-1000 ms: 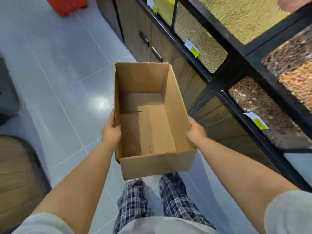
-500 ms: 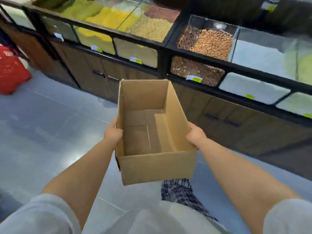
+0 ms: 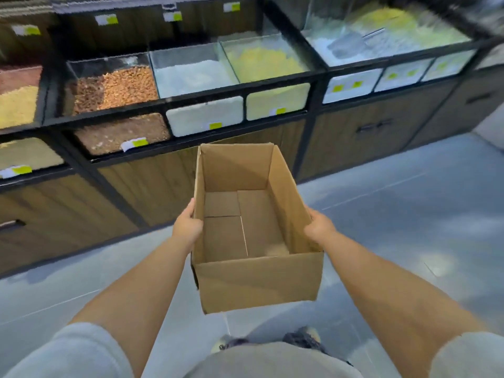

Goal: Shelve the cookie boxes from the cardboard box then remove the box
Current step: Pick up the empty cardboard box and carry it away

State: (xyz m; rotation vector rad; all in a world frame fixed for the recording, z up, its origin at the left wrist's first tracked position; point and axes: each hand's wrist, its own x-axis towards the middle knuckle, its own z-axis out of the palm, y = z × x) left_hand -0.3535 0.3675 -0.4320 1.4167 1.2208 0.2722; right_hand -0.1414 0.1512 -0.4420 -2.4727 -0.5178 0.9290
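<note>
Rotation is the only change in the last second: the person has turned and the grip has not. The cardboard box (image 3: 256,282) is empty, open top up, with the bare bottom flaps showing. It is held in the air between both hands, in front of the torso and above the floor (image 3: 409,214).

The left hand (image 3: 188,227) clamps the left long wall near its middle, thumb up along the rim. The right hand (image 3: 319,227) does the same on the right wall. Most of the fingers are hidden behind the cardboard, so I can't tell how far they wrap under. Neither hand is spread, and they hold nothing but the box walls.

Before and now:
- The box sits in the same spot between the hands, still empty, with the same two-sided hold.
- The bulk bins (image 3: 191,72) were off beyond the right hand. Now they run straight across, past both hands.
- The wooden cabinets (image 3: 147,186) under the bins now sit just beyond the box's far end.
- The red thing far out past the left hand has gone from view.
- The checked trouser legs under the box have mostly dropped out. Only the shoes (image 3: 305,335) show below the near wall.

What this means for the task:
- No cookie boxes are visible in the box or near either hand, so the shelving part looks finished.
- The step in hand reads as removal, with the box lifted and being carried off.
- The drop-off spot is not in view.
- Risk looks low with an empty carton held from both sides, though the walls could flex if squeezed.
</note>
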